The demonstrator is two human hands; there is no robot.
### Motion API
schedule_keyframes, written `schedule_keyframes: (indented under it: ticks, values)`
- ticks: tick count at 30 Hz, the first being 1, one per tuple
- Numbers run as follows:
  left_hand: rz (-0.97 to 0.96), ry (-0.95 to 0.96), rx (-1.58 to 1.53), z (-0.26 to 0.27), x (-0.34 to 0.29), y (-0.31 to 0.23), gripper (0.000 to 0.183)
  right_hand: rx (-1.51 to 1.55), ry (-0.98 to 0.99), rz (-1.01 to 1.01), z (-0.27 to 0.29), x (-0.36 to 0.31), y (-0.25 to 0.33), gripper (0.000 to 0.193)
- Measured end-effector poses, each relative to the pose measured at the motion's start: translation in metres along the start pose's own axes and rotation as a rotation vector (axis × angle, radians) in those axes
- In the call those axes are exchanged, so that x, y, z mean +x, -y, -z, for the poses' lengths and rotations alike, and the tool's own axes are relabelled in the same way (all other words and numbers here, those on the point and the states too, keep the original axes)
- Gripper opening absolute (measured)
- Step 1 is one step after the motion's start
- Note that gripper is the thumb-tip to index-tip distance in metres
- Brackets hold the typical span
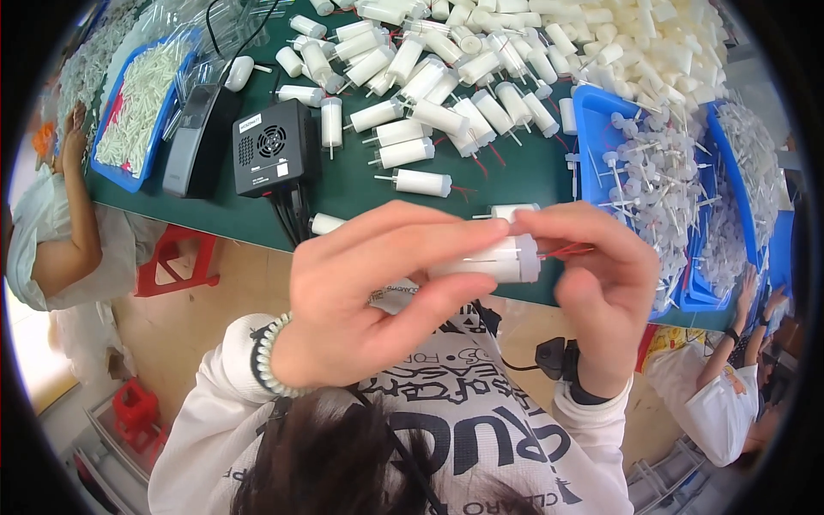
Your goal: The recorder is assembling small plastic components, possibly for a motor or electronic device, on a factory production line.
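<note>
My left hand (378, 292) is closed around a white cylinder (506, 260), thumb below and fingers above. The cylinder lies nearly level in front of my chest, its translucent cap (529, 259) toward the right. Thin red wires (566, 250) come out of that cap and reach toward my right hand (605, 275). The right index fingertip rests at the cylinder's upper edge by the cap, close to the left fingertips. My right thumb is bent and apart from the cylinder; its other fingers are partly hidden. Behind the hands, another white cylinder (512, 210) shows on the table.
Many similar cylinders (421, 182) lie across the green table (343, 193), piled at the back. A black box with a fan (275, 146) and cables stands left, near a blue tray of white sticks (129, 172). Blue bins (592, 129) hold small translucent parts at right. Other people's arms show at both sides.
</note>
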State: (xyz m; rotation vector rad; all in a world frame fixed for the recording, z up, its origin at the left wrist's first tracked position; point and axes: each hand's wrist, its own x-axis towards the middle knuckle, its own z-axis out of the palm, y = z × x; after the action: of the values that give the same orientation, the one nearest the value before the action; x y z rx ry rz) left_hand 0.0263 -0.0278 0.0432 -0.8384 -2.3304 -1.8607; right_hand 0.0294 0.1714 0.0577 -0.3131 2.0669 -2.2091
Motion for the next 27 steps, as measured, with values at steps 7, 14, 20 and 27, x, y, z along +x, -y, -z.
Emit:
schedule_keyframes:
  ticks: [7, 14, 20, 27]
  values:
    - [0.095, 0.072, -0.114, -0.001, 0.005, -0.006, 0.038, -0.029, -0.068, 0.017, 0.003, -0.005, -0.001, 0.035]
    - [-0.093, 0.023, 0.140, -0.004, 0.003, -0.005, 0.044, 0.112, -0.009, -0.105, 0.008, -0.002, 0.008, 0.027]
    - [-0.114, 0.017, 0.269, -0.006, 0.001, -0.005, 0.043, -0.109, -0.011, -0.125, 0.006, 0.000, 0.005, 0.025]
    - [0.413, 0.006, -0.310, -0.003, 0.005, -0.012, 0.022, 0.302, -0.048, -0.207, 0.003, 0.003, -0.001, 0.024]
